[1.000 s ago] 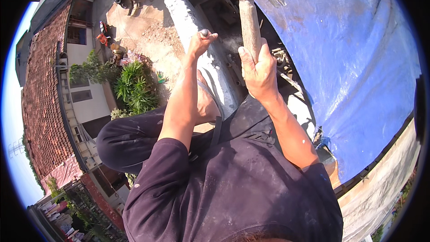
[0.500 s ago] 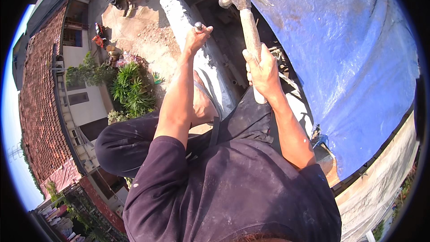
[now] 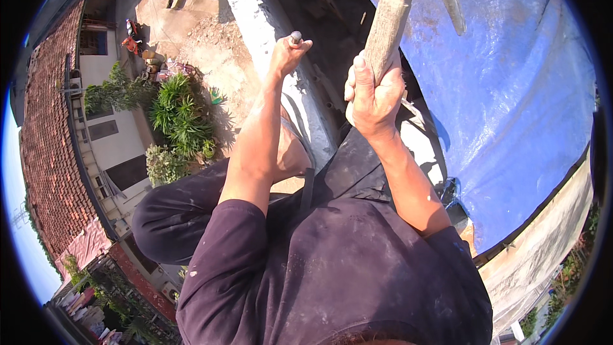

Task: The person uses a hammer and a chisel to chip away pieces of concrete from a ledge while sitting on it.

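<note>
Two-handed hold above a white wall (image 3: 246, 9), seen from the wearer's head; clock positions are taken about the centre of the view. Just before 12 o'clock, we see the left hand (image 3: 286, 61) with its fingers curled tightly around a metal rod (image 3: 295, 38); one digit juts clear beyond it. The rod's lower end is hidden by the fist, so we cannot tell whether it touches the wall. At 2 o'clock, the right hand (image 3: 378, 103) closes around the handle of the hammer (image 3: 388, 30), thumb laid along the wood. The hammer's head lies towards 1 o'clock, partly cut off by the frame, its claw curving to the right.

We judge the left hand most at risk: so little of the rod stands above the fist that a stroke slightly off line could strike the knuckles or the jutting digit. A glancing blow might also tip the rod, and a loosened grip could drop it into the dark gap (image 3: 322, 16) at 12 o'clock or the yard (image 3: 207, 35) at 11. Swung wide, the claw could snag the blue tarp (image 3: 511, 102) between 2 and 3 o'clock.
</note>
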`<state>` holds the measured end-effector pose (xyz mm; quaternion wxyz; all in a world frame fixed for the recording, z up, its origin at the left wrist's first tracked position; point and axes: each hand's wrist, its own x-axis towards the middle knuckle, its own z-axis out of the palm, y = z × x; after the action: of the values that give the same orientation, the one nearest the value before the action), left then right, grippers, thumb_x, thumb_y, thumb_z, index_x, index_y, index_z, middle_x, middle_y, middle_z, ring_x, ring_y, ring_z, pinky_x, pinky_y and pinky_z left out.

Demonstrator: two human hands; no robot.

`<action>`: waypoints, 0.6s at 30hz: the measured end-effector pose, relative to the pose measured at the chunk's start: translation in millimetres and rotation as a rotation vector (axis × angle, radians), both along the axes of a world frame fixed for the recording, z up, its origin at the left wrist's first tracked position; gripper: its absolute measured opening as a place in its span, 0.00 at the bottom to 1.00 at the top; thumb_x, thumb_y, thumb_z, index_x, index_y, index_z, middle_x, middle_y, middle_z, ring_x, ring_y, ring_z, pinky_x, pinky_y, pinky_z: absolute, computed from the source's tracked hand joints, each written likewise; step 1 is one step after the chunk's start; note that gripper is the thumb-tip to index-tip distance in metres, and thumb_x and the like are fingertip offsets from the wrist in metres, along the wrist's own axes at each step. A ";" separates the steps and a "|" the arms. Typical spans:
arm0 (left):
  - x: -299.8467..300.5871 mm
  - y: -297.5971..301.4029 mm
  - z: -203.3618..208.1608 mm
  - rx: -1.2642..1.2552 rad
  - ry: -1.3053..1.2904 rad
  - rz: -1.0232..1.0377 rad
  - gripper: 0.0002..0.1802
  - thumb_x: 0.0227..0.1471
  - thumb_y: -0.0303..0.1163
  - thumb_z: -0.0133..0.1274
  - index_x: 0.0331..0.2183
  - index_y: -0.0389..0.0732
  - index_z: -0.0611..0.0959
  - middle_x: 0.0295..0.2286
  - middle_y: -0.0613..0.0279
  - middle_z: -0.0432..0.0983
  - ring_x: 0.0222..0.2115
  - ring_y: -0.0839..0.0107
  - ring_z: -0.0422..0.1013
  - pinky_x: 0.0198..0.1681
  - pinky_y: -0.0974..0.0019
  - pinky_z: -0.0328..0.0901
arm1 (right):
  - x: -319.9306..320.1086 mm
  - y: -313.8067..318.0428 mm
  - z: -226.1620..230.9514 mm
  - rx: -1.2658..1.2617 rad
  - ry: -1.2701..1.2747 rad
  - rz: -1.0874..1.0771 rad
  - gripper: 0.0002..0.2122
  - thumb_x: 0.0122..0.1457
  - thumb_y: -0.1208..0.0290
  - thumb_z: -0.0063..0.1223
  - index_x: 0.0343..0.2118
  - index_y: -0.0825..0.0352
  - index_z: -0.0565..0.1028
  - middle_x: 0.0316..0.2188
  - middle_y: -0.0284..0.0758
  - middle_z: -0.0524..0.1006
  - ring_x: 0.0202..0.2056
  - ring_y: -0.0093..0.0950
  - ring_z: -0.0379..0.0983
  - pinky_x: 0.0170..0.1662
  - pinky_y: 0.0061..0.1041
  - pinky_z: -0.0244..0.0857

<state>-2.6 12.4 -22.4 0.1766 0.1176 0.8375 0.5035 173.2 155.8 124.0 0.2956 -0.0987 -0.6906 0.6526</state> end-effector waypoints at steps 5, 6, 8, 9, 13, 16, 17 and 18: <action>-6.4 3.4 -11.6 -0.102 0.057 -0.118 0.19 0.52 0.40 0.62 0.20 0.40 0.73 0.17 0.69 0.68 0.21 0.78 0.63 0.27 0.64 0.62 | -5.3 18.0 -39.0 0.415 -0.617 0.274 0.16 0.65 0.62 0.53 0.34 0.75 0.69 0.22 0.56 0.76 0.31 0.58 0.77 0.31 0.47 0.67; -7.4 -0.1 -14.0 -0.083 0.027 -0.096 0.19 0.51 0.40 0.62 0.20 0.40 0.73 0.17 0.69 0.68 0.21 0.78 0.63 0.27 0.64 0.62 | -1.7 18.9 -28.5 0.350 -0.615 0.292 0.17 0.65 0.62 0.54 0.34 0.75 0.68 0.21 0.54 0.75 0.29 0.55 0.78 0.30 0.44 0.67; -7.7 -1.9 -13.6 -0.040 -0.042 -0.054 0.19 0.51 0.40 0.63 0.21 0.39 0.74 0.17 0.69 0.68 0.21 0.77 0.63 0.27 0.64 0.63 | 2.3 17.0 -10.0 0.170 -0.538 0.245 0.17 0.65 0.62 0.55 0.33 0.74 0.67 0.19 0.51 0.74 0.24 0.46 0.79 0.27 0.39 0.66; -11.4 -5.1 -11.4 -0.067 -0.027 -0.043 0.18 0.51 0.39 0.63 0.20 0.40 0.74 0.17 0.69 0.69 0.21 0.77 0.64 0.28 0.64 0.64 | 1.9 13.4 3.7 0.094 -0.435 0.204 0.17 0.66 0.62 0.56 0.32 0.73 0.66 0.17 0.48 0.72 0.21 0.35 0.77 0.25 0.35 0.65; -17.4 1.5 -7.9 -0.082 -0.031 -0.069 0.18 0.50 0.41 0.64 0.21 0.39 0.77 0.17 0.66 0.71 0.21 0.75 0.67 0.29 0.64 0.64 | -5.9 5.5 27.7 -0.111 -0.069 0.006 0.13 0.68 0.65 0.54 0.38 0.70 0.66 0.15 0.36 0.73 0.17 0.20 0.72 0.19 0.24 0.63; -12.9 11.7 -9.7 -0.118 0.050 -0.126 0.19 0.50 0.40 0.64 0.20 0.38 0.75 0.17 0.62 0.70 0.20 0.73 0.68 0.29 0.63 0.65 | -0.6 -2.2 -26.9 0.281 -0.226 -0.046 0.15 0.66 0.64 0.53 0.37 0.74 0.66 0.20 0.49 0.77 0.25 0.51 0.79 0.26 0.40 0.70; -12.5 11.7 -13.0 -0.119 0.039 -0.160 0.20 0.50 0.40 0.64 0.20 0.37 0.75 0.16 0.62 0.70 0.20 0.72 0.67 0.29 0.62 0.65 | 2.5 5.2 -46.4 0.358 -0.438 0.105 0.16 0.66 0.63 0.53 0.37 0.74 0.67 0.23 0.54 0.77 0.30 0.56 0.77 0.30 0.45 0.70; -12.8 4.9 -16.4 -0.134 0.031 -0.182 0.20 0.49 0.40 0.64 0.19 0.37 0.74 0.16 0.61 0.69 0.20 0.72 0.67 0.29 0.62 0.65 | -1.7 7.4 -44.7 0.418 -0.645 0.271 0.16 0.65 0.62 0.54 0.36 0.74 0.67 0.26 0.58 0.78 0.34 0.61 0.76 0.33 0.49 0.70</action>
<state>-15.4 17.3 -38.8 0.2162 0.1886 0.8579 0.4263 171.6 163.2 79.3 -0.0110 -0.1442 -0.8723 0.4670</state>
